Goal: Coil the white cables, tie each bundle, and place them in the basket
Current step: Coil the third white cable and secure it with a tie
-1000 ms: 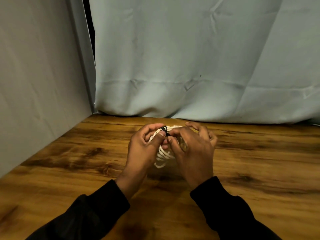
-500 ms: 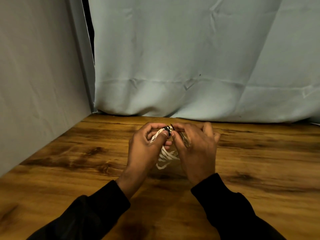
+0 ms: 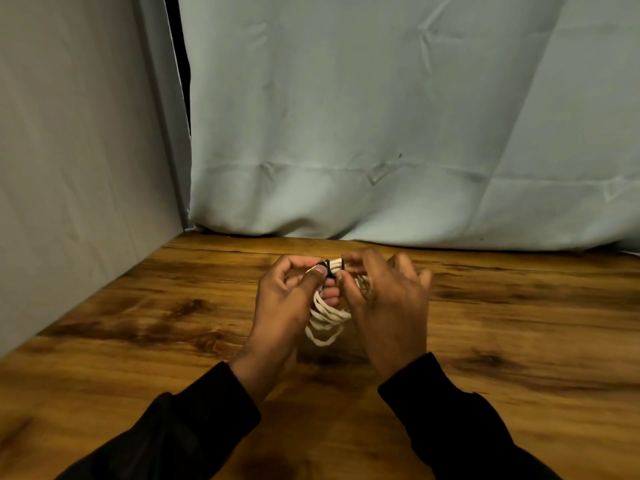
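My left hand [image 3: 282,306] grasps the coiled white cable [image 3: 327,315] at mid-table, thumb pressing the black tie [image 3: 329,270] at the bundle's twelve o'clock. My right hand [image 3: 388,306] pinches the same tie from three o'clock, its other fingers loosely spread. Loops hang toward six o'clock above the wooden table [image 3: 519,341]; grey curtain [image 3: 381,116] behind

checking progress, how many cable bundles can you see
1: a white cable bundle held above the wooden table between the left hand and right hand. No basket in view; others may be out of frame.
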